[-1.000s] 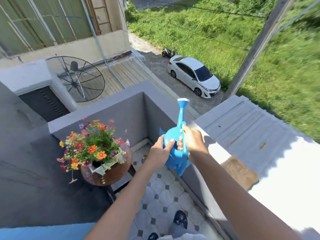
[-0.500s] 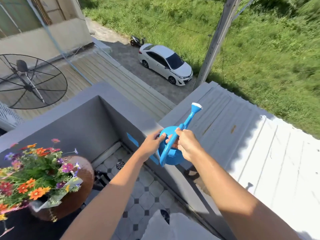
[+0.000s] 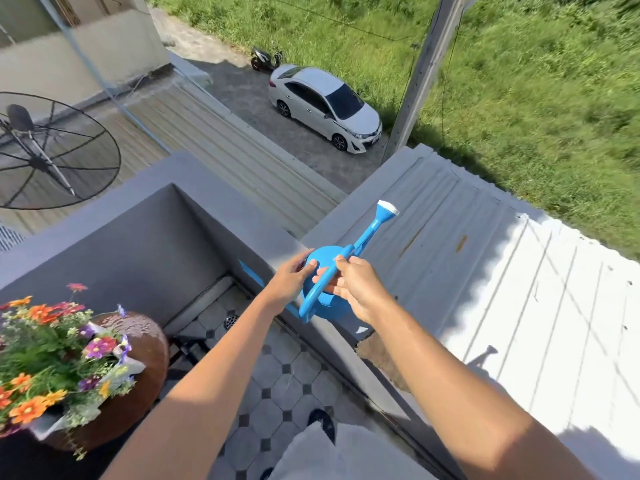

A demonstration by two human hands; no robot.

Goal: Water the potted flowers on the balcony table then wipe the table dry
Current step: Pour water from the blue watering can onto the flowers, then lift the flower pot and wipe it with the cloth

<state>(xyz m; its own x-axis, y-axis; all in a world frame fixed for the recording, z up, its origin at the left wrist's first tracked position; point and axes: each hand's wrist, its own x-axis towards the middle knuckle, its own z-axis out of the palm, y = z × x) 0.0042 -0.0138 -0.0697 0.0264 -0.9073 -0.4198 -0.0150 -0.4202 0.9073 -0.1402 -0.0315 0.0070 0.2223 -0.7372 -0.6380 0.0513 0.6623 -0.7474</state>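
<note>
Flowers [image 3: 52,355]: one potted cluster, orange, pink and purple blooms, on one round brown wet-looking table [image 3: 145,344] at lower left. Watering can [image 3: 323,282]: one, smooth blue plastic, rounded body, long spout with white-faced rose, held over grey balcony wall [image 3: 242,233]. Left hand [image 3: 289,278] fingers curled on body; right hand [image 3: 360,289] fingers wrapped round looped handle.

No text, label, brand or number can be read on anything in view.
</note>
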